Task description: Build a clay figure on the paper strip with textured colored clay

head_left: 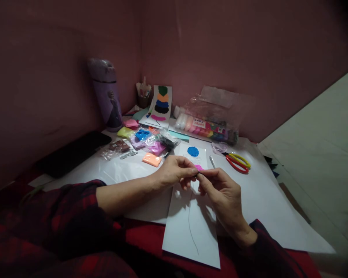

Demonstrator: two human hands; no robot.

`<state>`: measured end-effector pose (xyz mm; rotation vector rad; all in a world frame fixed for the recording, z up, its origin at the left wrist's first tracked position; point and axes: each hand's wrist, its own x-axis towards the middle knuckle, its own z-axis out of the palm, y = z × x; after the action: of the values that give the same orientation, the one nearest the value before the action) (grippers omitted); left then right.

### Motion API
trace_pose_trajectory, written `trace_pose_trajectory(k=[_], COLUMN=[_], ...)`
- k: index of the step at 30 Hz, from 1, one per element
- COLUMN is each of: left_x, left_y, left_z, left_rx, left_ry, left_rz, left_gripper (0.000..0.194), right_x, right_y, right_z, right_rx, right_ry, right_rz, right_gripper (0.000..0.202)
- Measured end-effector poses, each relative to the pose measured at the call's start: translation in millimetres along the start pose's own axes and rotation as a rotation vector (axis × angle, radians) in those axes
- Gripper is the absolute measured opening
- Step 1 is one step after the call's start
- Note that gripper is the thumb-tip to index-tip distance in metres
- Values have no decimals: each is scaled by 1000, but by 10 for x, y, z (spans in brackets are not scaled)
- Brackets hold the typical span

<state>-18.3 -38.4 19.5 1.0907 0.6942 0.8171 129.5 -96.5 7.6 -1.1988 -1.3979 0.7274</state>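
Note:
My left hand and my right hand meet above a long white card. Thumbs and fingertips of both are pinched together on a small dark piece, which looks like black clay and is mostly hidden. On the card's far end sits a round blue clay patch. A pink clay patch shows just behind my fingertips. Down the near half of the card runs a thin curved dark line.
Left of the card lie an orange clay block and several clay packets. Red-and-yellow-handled scissors rest on the right. Behind stand a purple bottle, a painted sample card and a clear bag of clay. A dark phone-like slab lies far left.

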Motion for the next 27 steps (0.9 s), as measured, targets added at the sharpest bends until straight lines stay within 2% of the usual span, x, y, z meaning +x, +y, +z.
trace_pose_trajectory(k=[5,9,14,18,23,27], left_x=[-26,-13,-9,-9,-6,2], left_y=[25,28,8,0,-10,-32], left_z=[31,-3,-43,-44,-37,-43], left_rx=[-41,-59,-35,-12,72,98], left_ry=[137,157,118,76,-7,-89], left_rz=[43,49,40,40,9,-21], left_gripper=[13,16,23,31,49,51], right_x=[31,57,67,52,13,0], right_y=[4,15,51,50,48,51], right_z=[-5,-12,-22,-15,-13,-25], right_rx=[40,36,65,74,58,4], right_ry=[95,141,109,17,-82,-120], right_rz=[43,61,95,87,21,-47], right_gripper=[11,12,16,19,18,12])
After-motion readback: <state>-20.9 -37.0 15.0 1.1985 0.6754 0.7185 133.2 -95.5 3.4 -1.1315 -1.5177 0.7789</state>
